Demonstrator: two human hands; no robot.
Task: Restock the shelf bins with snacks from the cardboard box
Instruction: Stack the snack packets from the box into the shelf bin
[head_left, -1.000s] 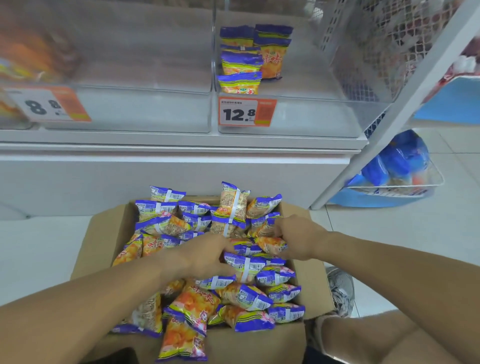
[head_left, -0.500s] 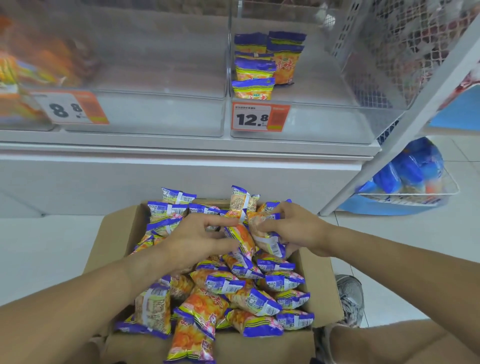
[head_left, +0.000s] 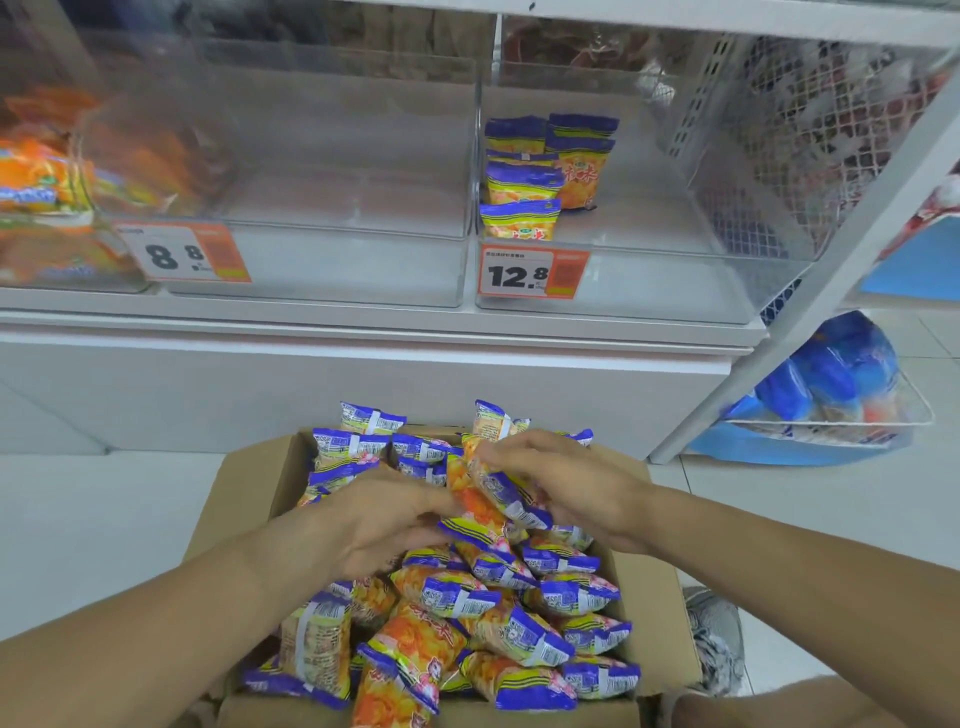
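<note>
Both hands meet over the open brown cardboard box (head_left: 244, 499): right hand (head_left: 566, 488) pinches a few small orange-and-purple snack packets (head_left: 488, 499), left hand (head_left: 379, 525) curls against them from below. Their long axis tilts up-left toward the shelf. Straight ahead and above sits the clear plastic bin (head_left: 649, 291) tagged 12.8, holding matching packets; its front wall must be cleared. A neighbouring clear bin (head_left: 332, 275) lies left.

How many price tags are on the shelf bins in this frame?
2. One price tag reading 8.8 is on the front of the clear left-centre bin; the other, reading 12.8, is on the right bin. Others may lie outside the view.
</note>
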